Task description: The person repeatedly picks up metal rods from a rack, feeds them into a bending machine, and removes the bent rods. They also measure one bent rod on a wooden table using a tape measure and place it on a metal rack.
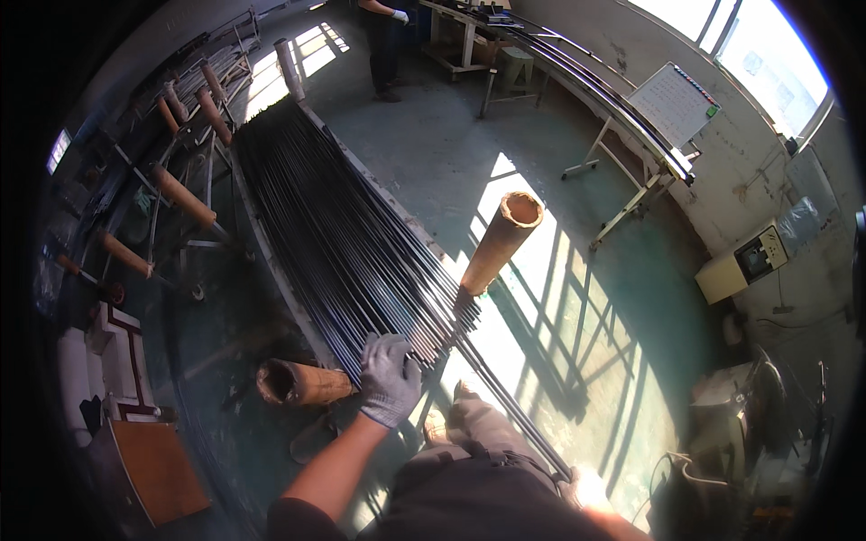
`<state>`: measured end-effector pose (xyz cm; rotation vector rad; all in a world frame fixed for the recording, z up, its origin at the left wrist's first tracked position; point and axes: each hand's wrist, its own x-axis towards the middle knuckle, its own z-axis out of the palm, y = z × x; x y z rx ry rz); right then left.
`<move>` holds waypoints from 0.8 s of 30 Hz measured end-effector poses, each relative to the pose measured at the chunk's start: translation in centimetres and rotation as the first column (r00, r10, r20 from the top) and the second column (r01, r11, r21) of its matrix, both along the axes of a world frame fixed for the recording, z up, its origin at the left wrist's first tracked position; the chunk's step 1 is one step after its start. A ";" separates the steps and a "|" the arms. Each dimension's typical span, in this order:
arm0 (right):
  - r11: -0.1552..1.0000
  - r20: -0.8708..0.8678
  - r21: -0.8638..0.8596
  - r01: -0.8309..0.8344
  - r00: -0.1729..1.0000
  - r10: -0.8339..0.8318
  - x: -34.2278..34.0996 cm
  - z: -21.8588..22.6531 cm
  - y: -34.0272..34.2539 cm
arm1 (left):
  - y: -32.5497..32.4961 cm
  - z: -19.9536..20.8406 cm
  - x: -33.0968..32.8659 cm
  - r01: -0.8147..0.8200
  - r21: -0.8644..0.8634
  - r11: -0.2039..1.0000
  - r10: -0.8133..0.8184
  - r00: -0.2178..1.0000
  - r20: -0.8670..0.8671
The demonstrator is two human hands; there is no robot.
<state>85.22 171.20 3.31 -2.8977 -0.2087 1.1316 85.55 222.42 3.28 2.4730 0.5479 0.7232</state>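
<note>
A long bundle of thin black rods (316,216) lies on a low rack, running away from me to the far left. My left hand (390,379), in a grey glove, rests on the near ends of the bundle with its fingers stretched over them. Beside my right leg, my right hand (585,489) is closed round the near ends of a few black rods (510,403). These rods slant out from the bundle's right side toward me. Bright sunlight washes out part of the right hand.
Brown cardboard tubes stand on the rack's right (502,243) and left (311,384). Wheeled frames with more tubes (185,197) are at left. A long bench (622,108) carries rods and a whiteboard (675,104). Another person (383,50) stands far off. A brown board (158,469) is lower left.
</note>
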 end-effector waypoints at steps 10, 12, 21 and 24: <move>0.984 0.283 -0.033 0.175 0.946 -0.159 -18.8 4.4 -13.1 | -14.3 -9.0 5.8 -0.045 -0.738 -0.673 0.065 0.991 -0.119; 0.993 0.376 0.028 0.115 0.919 -0.117 -19.9 4.5 -15.2 | -16.3 -7.8 4.5 -0.035 -0.783 -0.621 0.061 0.994 -0.093; 0.926 0.423 -0.014 0.377 0.842 -0.336 -34.2 0.6 -45.1 | -35.4 1.3 -1.8 0.058 -0.756 -0.652 -0.267 0.916 0.300; 0.778 0.610 -0.012 0.628 0.621 -0.492 -41.1 0.5 -56.8 | -39.9 7.3 0.2 0.116 -0.722 -0.682 -0.204 0.918 0.340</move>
